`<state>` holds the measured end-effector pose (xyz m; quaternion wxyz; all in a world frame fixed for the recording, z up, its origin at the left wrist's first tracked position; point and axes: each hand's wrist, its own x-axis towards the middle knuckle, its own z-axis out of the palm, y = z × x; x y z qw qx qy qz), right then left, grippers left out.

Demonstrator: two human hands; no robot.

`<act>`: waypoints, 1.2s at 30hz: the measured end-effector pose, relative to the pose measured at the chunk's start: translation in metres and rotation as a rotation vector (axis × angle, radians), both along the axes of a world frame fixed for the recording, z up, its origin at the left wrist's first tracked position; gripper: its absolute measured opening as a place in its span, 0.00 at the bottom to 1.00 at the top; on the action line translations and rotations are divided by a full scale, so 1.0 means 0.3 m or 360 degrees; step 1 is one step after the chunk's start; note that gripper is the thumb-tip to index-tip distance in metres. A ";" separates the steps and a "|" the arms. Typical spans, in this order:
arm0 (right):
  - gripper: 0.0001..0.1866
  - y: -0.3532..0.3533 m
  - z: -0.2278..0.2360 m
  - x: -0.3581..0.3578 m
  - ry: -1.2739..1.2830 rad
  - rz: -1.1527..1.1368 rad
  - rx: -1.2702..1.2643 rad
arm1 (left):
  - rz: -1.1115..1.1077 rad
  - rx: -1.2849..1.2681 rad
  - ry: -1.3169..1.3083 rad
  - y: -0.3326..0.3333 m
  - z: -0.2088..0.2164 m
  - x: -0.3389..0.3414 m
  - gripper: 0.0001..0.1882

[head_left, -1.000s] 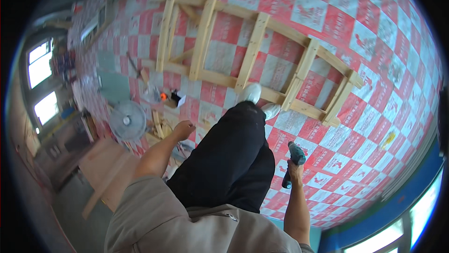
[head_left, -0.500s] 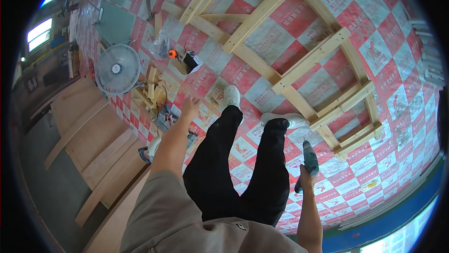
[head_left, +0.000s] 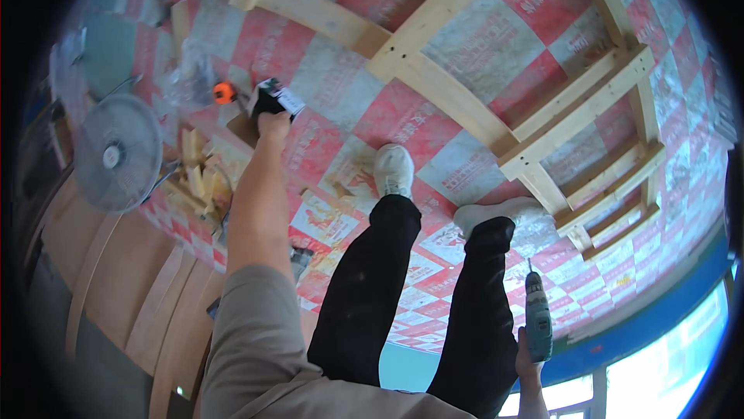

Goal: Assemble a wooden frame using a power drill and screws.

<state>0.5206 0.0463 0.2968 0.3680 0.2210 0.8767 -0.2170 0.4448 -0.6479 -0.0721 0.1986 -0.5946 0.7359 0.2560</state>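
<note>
My right hand (head_left: 528, 357) is wrapped round a green-and-black cordless drill (head_left: 538, 312), its thin bit pointing away from me beside my right leg. My left arm stretches forward, and the left hand (head_left: 272, 123) is at a small black box (head_left: 270, 99) with a white label. Its fingers are hidden in or behind the box, so whether they grip anything does not show. Just left of the box lies an orange tape measure (head_left: 224, 93). A timber frame (head_left: 457, 105) of pale planks, with dark screw holes at its joints, lies on the floor ahead and to the right.
A round fan (head_left: 116, 153) stands at the left. Wood offcuts (head_left: 198, 179) lie in a heap beside it, and a clear plastic bag (head_left: 190, 74) rests near the tape measure. Large brown boards (head_left: 128, 264) are at lower left. Red-and-white printed sheeting (head_left: 349, 109) covers the floor.
My left hand has reached forward and left to the black box. The drill stays in my right hand, now lower in view. My view has tilted and moved closer to the timber frame.
</note>
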 end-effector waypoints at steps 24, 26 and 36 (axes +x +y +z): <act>0.08 -0.165 -0.024 -0.095 0.0104 0.0169 -0.0250 | -0.0134 -0.0474 0.0288 -0.002 -0.019 0.153 0.07; 0.08 -0.139 -0.028 -0.075 0.0115 0.0190 -0.0230 | -0.0198 -0.0384 0.0332 -0.028 0.009 0.157 0.06; 0.08 -0.162 -0.024 -0.108 0.0115 0.0201 -0.0190 | 0.0616 0.0460 0.0910 -0.071 0.304 0.112 0.05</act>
